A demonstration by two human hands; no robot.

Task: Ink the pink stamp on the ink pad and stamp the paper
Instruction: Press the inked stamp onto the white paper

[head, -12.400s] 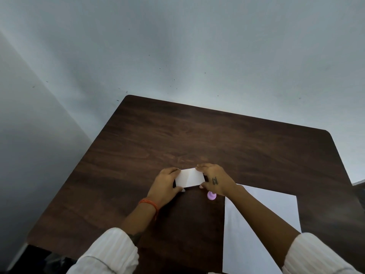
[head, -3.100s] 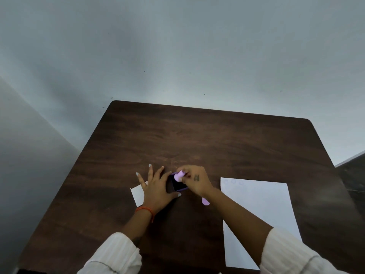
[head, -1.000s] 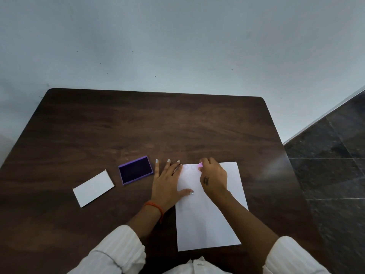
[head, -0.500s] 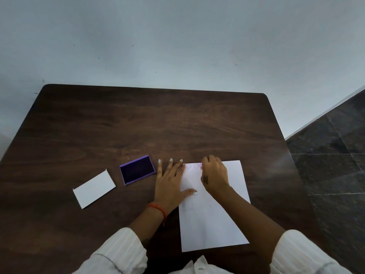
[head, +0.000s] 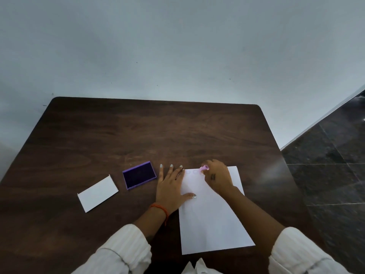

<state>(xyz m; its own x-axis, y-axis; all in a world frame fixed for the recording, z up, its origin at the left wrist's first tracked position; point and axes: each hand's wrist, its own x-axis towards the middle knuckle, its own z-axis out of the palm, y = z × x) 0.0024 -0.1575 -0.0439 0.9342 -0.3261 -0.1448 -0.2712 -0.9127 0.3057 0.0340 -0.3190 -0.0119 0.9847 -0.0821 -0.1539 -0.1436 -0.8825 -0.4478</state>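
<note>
A white sheet of paper [head: 211, 220] lies on the dark wooden table [head: 138, 131] in front of me. My right hand [head: 218, 176] grips the small pink stamp [head: 204, 168] at the paper's top edge, tilted just above the sheet. Faint round stamp marks [head: 191, 172] show in a row left of the stamp. My left hand [head: 170, 186] lies flat with fingers spread, pressing the paper's left edge. The purple ink pad [head: 139, 175] sits uncovered to the left of my left hand.
A white rectangular lid or card [head: 97, 193] lies left of the ink pad. The table's right edge drops to a dark tiled floor [head: 331, 175]. A pale wall [head: 177, 46] stands behind the table.
The pink stamp, hidden under my right hand half a second ago, now shows at my fingertips, lifted and tilted off the paper. My left hand stays flat on the sheet.
</note>
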